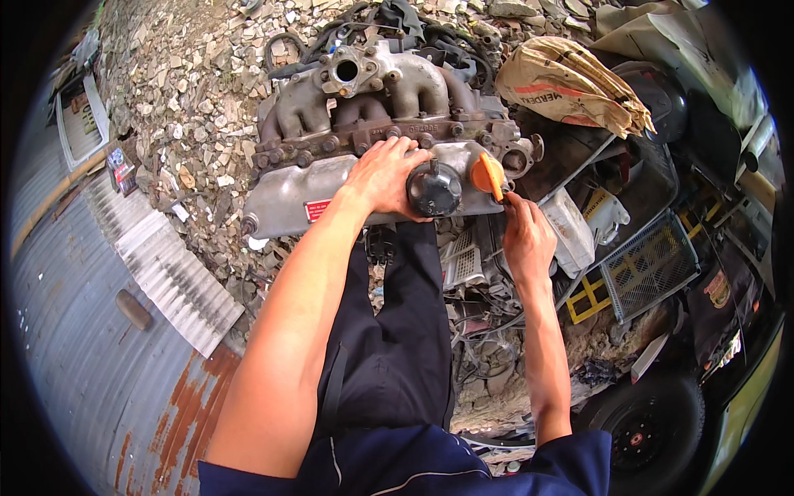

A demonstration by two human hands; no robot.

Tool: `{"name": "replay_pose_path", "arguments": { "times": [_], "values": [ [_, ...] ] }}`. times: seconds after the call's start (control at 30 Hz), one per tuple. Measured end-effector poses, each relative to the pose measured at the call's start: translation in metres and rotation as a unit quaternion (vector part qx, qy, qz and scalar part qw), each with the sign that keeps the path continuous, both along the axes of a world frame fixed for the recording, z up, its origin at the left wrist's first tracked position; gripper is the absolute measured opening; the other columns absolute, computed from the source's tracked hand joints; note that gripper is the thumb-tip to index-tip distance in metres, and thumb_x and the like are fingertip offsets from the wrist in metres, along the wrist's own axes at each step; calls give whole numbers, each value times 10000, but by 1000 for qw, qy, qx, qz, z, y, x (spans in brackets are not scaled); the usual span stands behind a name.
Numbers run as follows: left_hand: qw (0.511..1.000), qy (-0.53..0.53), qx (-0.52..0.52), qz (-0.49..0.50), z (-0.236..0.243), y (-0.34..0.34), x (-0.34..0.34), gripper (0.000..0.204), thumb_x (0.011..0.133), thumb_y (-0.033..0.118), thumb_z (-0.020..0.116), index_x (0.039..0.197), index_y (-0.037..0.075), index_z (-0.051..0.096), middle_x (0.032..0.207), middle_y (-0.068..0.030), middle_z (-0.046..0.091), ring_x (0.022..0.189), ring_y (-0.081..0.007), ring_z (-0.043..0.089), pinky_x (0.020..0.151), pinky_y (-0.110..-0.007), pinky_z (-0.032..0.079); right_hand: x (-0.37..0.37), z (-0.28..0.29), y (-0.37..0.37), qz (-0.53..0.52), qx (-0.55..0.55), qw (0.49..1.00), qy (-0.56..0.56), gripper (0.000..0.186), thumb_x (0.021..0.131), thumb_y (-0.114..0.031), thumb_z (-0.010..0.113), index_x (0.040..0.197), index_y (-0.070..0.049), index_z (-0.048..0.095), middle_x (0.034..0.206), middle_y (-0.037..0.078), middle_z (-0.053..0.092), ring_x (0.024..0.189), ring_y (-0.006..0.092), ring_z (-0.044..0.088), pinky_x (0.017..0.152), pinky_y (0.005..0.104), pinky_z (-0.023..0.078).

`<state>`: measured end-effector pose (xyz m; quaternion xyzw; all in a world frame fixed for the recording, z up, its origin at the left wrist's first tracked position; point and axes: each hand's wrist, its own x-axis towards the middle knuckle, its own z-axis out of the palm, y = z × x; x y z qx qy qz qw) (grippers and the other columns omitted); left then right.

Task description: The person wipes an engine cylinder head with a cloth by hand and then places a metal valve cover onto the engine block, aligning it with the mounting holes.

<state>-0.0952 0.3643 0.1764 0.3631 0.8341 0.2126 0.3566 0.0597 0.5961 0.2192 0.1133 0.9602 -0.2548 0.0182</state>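
Note:
A grey metal valve cover (pixel 285 192) lies along the near side of an engine cylinder head, below a rusty manifold (pixel 356 106) with curved pipes. My left hand (pixel 385 178) grips the cover, fingers over its top and thumb at the near edge, beside a round black canister (pixel 434 188). To the right of that sits an orange oil filler cap (pixel 486 174). At the cover's right end, just below the cap, my right hand (pixel 527 238) is closed in a pinch. Whatever is between its fingertips is hidden.
Rubble (pixel 194 91) covers the ground at left and behind. Corrugated metal sheets (pixel 91 306) lie at left. At right are a tan sack (pixel 571 87), a dark plastic crate (pixel 649 264), a white container (pixel 566 236) and a tyre (pixel 641 430). Black hoses (pixel 289 50) lie behind the engine.

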Motion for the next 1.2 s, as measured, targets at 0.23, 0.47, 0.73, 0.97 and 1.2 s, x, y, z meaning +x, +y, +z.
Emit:
{"name": "replay_pose_path", "arguments": {
  "times": [0.23, 0.47, 0.73, 0.97, 1.2],
  "values": [
    [1000, -14, -16, 1, 1, 0, 0, 1010, 452, 530, 916, 1292, 96, 559, 1289, -158, 515, 1210, -352, 493, 1076, -444, 394, -11, 9, -3, -14, 62, 990, -129, 133, 904, -93, 635, 1030, -52, 633, 933, 114, 655, 836, 319, 655, 697, 407, 526],
    [1000, 8, 10, 1, -3, -1, 1, 1020, 451, 532, 916, 1301, 99, 554, 1283, -160, 515, 1204, -351, 495, 1064, -449, 403, -7, 1, -7, -19, 22, 997, -70, 154, 909, -108, 643, 1046, -39, 624, 921, 118, 648, 788, 305, 658, 643, 396, 535],
    [1000, 9, 0, 4, -1, -2, 4, 1010, 460, 537, 911, 1298, 97, 560, 1287, -163, 523, 1203, -342, 494, 1059, -450, 406, -1, 5, -10, -41, -11, 997, -65, 174, 912, -143, 650, 1038, -32, 606, 916, 136, 656, 799, 332, 657, 651, 409, 539],
    [1000, 12, -4, 3, 0, -2, 4, 1003, 476, 572, 892, 1296, 94, 567, 1348, -168, 514, 1248, -352, 495, 1084, -453, 404, -12, 7, -3, 42, 108, 986, -118, 220, 930, -265, 617, 876, -61, 558, 808, 110, 614, 741, 290, 639, 598, 410, 502],
    [1000, 8, -6, 14, -1, -5, 8, 1026, 477, 563, 895, 1329, 110, 545, 1402, -174, 493, 1286, -364, 481, 1085, -457, 414, -8, 7, -5, 32, 19, 999, -37, 134, 908, -125, 616, 1007, -35, 602, 864, 142, 619, 722, 329, 635, 605, 439, 523]
  ]
}}
